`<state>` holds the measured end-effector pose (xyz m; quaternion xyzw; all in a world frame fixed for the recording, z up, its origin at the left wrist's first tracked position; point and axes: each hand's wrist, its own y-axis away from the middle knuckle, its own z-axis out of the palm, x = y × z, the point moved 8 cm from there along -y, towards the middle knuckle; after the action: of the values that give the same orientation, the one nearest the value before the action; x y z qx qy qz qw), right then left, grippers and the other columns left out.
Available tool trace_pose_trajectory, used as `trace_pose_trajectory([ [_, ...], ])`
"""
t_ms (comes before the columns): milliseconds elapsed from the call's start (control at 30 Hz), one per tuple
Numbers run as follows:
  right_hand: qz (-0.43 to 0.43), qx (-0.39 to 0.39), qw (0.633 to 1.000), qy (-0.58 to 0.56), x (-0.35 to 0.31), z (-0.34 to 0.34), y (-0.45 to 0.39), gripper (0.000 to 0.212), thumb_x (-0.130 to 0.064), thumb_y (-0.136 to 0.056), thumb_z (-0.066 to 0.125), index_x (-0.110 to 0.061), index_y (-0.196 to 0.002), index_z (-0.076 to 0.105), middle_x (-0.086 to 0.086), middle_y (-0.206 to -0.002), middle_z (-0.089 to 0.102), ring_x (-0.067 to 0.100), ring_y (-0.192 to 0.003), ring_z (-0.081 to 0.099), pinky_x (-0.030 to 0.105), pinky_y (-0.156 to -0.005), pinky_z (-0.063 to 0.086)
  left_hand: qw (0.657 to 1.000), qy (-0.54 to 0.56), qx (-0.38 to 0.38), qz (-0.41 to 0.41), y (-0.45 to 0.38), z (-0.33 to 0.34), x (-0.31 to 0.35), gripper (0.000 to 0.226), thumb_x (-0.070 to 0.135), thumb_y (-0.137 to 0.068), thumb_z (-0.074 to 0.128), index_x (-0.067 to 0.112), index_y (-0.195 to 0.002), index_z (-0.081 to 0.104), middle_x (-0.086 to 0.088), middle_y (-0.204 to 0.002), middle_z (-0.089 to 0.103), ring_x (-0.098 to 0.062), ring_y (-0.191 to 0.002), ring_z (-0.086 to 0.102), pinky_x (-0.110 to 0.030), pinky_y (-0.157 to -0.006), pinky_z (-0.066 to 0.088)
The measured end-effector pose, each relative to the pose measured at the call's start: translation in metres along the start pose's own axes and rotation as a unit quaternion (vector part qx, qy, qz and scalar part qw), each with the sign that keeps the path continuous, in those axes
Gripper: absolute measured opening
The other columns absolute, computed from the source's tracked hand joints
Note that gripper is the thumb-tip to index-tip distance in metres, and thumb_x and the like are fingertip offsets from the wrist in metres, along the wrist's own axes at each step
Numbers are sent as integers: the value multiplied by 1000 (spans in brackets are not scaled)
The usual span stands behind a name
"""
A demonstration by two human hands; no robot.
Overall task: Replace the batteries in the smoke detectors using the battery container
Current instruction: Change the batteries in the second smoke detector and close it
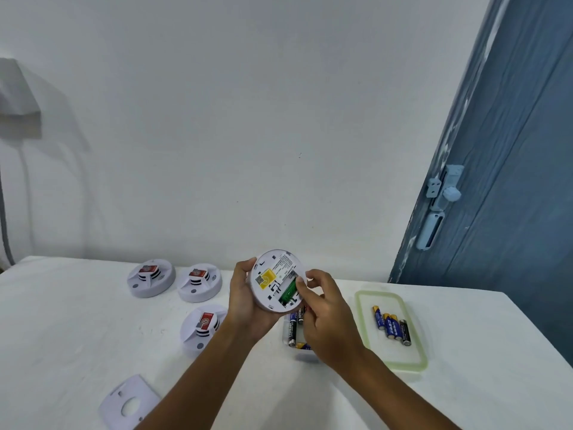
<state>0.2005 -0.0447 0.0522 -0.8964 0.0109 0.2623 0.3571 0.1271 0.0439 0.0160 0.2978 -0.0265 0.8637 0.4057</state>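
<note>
A: Where's the smoke detector (277, 280)?
B: Raised above the table (62, 321); left hand (248, 301) grips its rim, right hand (322, 311) pinches at its open battery bay.
A: Containers?
B: Battery container (302, 352) beneath, batteries inside; lid (415, 364) beside, near the right edge, carrying four batteries (391, 325).

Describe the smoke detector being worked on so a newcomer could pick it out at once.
Above the white table, the left hand holds a smoke detector up, back facing the camera. Unlike the three detectors on the table, it shows a yellow sticker and green open compartment.
</note>
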Motion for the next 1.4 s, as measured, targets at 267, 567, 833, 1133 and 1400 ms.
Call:
trace_pose_trajectory([
  [267,189,-7,961,-201,44,-5,2,53,13,-86,46,-25,-120,60,-9,-111,61,1,-93,61,12,-71,50,1000,-7,1,-16,1,6,5,45,39,-78,49,10,-108,67,-19,-106,67,-39,-107,54,-55,-98,38],
  [567,265,-92,950,-136,77,1,7,32,10,-86,50,-11,-99,70,-3,-85,67,16,-84,67,23,-74,52,999,11,34,-21,1,-17,6,49,39,-73,53,11,-112,65,-21,-109,68,-42,-109,54,-57,-94,40],
  [833,167,-325,929,53,43,50,1,18,-6,-86,47,-15,-82,61,-3,-71,51,17,-64,48,24,-53,36,999,27,34,-22,-1,-29,2,50,40,-73,52,9,-107,71,-20,-113,66,-41,-107,55,-54,-94,41],
  [1133,259,-330,900,120,55,75,2,20,-15,-84,57,-13,-91,39,-2,-75,39,24,-78,48,30,-63,38,998,49,43,0,0,-30,11,56,42,-74,53,11,-121,61,-21,-119,64,-42,-112,54,-56,-89,46],
  [1400,292,-312,894,135,55,77,-1,31,-12,-83,64,-11,-108,45,10,-103,58,25,-90,55,28,-65,39,997,57,52,0,0,-27,12,52,40,-71,56,10,-112,64,-21,-114,65,-43,-114,52,-57,-97,38],
])
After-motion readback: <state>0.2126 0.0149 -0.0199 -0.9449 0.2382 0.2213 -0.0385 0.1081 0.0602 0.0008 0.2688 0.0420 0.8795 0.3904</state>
